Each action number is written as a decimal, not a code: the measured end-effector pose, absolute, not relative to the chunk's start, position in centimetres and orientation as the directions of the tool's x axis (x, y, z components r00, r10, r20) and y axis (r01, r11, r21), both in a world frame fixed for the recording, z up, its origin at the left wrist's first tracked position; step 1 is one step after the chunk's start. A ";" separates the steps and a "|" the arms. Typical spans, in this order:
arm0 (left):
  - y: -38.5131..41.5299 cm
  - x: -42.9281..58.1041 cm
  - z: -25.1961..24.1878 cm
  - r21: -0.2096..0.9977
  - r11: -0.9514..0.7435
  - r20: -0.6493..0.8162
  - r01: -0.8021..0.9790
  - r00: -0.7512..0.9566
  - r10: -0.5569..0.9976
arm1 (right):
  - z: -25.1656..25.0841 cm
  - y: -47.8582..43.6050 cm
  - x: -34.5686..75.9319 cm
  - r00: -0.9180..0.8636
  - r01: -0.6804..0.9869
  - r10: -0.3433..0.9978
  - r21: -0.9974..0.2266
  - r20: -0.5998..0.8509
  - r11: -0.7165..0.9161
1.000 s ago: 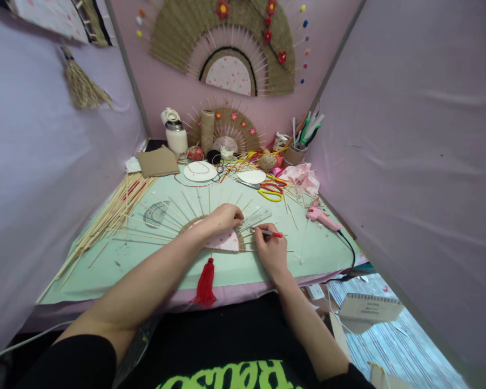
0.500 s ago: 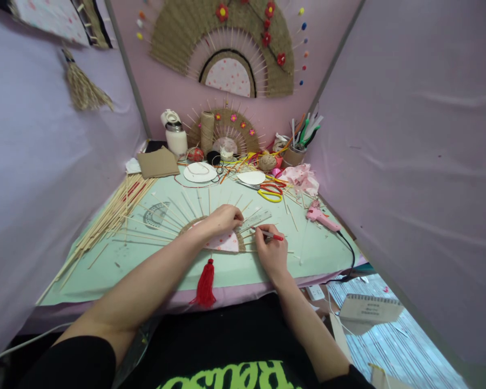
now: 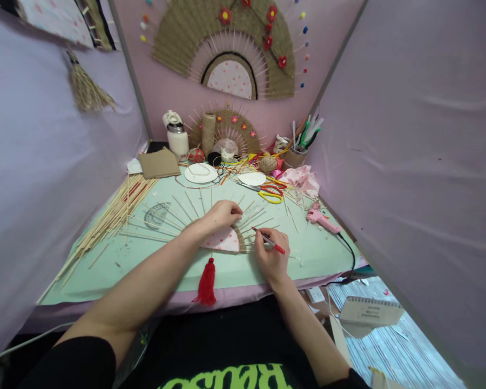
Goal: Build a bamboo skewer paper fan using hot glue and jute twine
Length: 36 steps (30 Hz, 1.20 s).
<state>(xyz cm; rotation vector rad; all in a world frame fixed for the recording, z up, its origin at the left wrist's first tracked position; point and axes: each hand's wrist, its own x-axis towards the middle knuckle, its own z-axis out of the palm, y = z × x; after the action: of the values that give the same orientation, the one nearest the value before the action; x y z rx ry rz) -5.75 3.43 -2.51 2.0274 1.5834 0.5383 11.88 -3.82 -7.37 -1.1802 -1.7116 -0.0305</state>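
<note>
A half-round fan of thin bamboo sticks lies on the table, with a pink-dotted cloth centre (image 3: pixel 222 241) and a twine-wrapped border (image 3: pixel 240 240). From its bottom edge hangs a red tassel (image 3: pixel 206 282). My left hand (image 3: pixel 224 213) reaches over the fan with bent fingers, its fingertips closed at the end of a clear ruler (image 3: pixel 254 209) among the right-hand sticks. To the right, my right hand (image 3: pixel 273 251) grips a red-ended pen (image 3: pixel 274 243), its tip pointing left near the sticks. My left forearm covers part of the cloth centre.
Loose bamboo sticks (image 3: pixel 113 216) and a protractor (image 3: pixel 157 215) lie left. Scissors (image 3: pixel 270 194), white ovals (image 3: pixel 201 173), a twine ball (image 3: pixel 267 163) and a bottle (image 3: pixel 177 141) sit further back. A corded pink glue gun (image 3: pixel 323 220) is at the right edge.
The ruler and my left fingertips have shifted slightly away from me. My right hand has tilted the pen, its red end now lower and its tip still left.
</note>
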 end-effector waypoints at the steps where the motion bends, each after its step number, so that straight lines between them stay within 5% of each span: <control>1: 3.5 -5.9 -2.5 0.608 -0.185 0.001 0.772 0.232 0.973 | -7.4 -3.8 11.9 -0.008 0.708 0.680 -0.477 0.733 0.521; 28: 3.6 -6.2 -2.6 0.542 -0.182 -0.028 0.820 0.234 0.972 | -6.7 -3.8 10.3 -0.009 0.656 0.766 -0.575 0.642 0.489; 36: 3.4 -6.1 -2.5 0.525 -0.187 -0.049 0.830 0.249 0.967 | -5.7 -3.1 11.0 0.088 0.552 0.832 -0.722 0.548 0.417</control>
<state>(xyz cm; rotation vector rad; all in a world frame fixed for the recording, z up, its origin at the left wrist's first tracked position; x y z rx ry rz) -6.08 3.39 -2.54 2.0799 1.6355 0.4093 10.99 -3.13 -5.70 -1.2533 -1.5860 0.3219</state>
